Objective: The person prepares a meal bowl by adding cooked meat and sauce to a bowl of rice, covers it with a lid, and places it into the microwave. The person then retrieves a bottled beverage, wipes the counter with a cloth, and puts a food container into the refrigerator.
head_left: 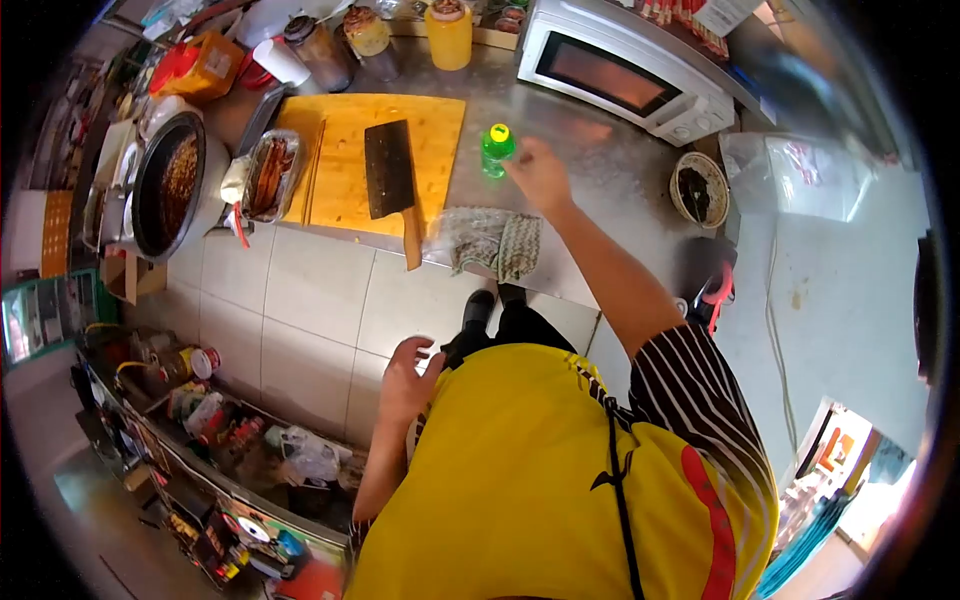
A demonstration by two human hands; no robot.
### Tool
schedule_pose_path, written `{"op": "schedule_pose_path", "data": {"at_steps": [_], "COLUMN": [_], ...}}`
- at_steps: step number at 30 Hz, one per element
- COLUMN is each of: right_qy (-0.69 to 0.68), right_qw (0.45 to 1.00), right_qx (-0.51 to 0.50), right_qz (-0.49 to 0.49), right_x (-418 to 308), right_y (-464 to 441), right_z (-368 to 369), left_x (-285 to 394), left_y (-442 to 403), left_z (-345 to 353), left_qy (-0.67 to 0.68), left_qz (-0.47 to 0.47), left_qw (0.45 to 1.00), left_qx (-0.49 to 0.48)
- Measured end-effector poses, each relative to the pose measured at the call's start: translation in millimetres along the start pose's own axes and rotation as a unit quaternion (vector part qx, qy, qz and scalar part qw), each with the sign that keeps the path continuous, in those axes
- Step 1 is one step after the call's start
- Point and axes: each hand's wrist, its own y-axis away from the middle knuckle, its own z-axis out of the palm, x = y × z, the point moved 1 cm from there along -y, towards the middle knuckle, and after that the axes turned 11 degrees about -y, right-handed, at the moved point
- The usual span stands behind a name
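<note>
My right hand (pixel 541 176) is over the metal worktop, just right of a small green bottle (pixel 496 158) with a yellow cap. Its fingertips are at the bottle's side; whether they touch it I cannot tell. The fingers are bent and apart, not wrapped round the bottle. My left hand (pixel 408 382) hangs low in front of the yellow apron (pixel 500 470), empty, with loosely curved fingers. A cleaver (pixel 390 170) lies on the wooden cutting board (pixel 345 130), its handle past the front edge. A folded patterned cloth (pixel 497 243) lies at the worktop's edge below the bottle.
A white microwave (pixel 625 75) stands at the back right, with a bowl of dark contents (pixel 699 190) near it. Left of the board are a foil-like tray of food (pixel 271 175) and a large pot (pixel 165 190). Sauce bottles, including a yellow one (pixel 449 38), line the back.
</note>
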Motion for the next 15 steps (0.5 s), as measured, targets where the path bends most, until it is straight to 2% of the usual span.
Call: {"op": "schedule_pose_path", "data": {"at_steps": [2,4,8,10,12,15], "right_qy": [0.087,0.161,0.123,0.124,0.140,0.179], "right_qw": [0.990,0.958,0.970,0.967,0.957,0.954], "right_qx": [-0.101,-0.214,-0.203,-0.221,-0.254,-0.235], "right_qz": [0.048,0.106,0.052,0.034,0.007,0.059], "right_x": [39.7,50.1,64.5,61.4,54.4,55.9], "right_y": [36.4,80.0,117.5,120.0,117.6,111.2], "right_z": [-9.1,-21.9,-21.6,-15.1,-6.1,7.7], "left_x": [6.8,7.4,16.6,40.3,47.2,44.4], "left_y": [-25.1,-54.7,-114.1,-137.6,-154.4,-171.0], "left_z": [27.7,59.1,106.6,104.6,112.5,124.0], "left_qy": [0.022,0.003,-0.110,-0.187,-0.231,-0.326], "left_qz": [0.009,0.014,0.041,0.077,0.072,0.065], "left_qw": [1.000,1.000,0.991,0.972,0.962,0.940], "left_qx": [-0.013,-0.009,0.066,0.116,0.124,0.081]}}
